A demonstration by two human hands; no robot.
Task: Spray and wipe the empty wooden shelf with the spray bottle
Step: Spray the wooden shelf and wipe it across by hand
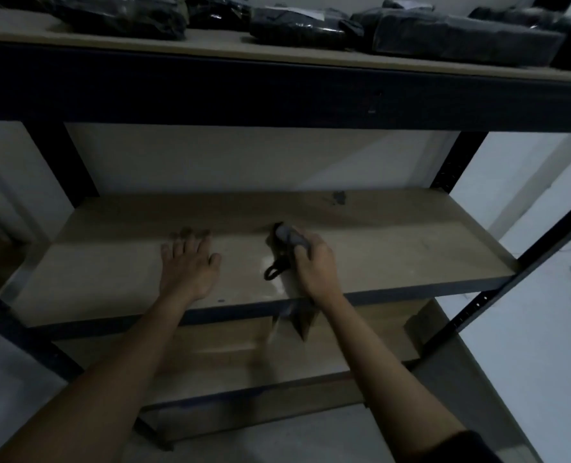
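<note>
Bare shelf [411, 248] beyond right hand [314, 262].

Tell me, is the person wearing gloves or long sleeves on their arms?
No gloves. The left hand and the right hand are both bare, and so are the forearms. Only at the bottom right corner a bit of dark sleeve shows on the right arm. No watch, ring or bracelet shows in this dim, blurry picture.

Tan wooden shelf [394, 248] with dark smudges; black metal frame [277, 95]; grey-capped spray bottle [289, 237]; black wrapped bundles [310, 28] above.
</note>
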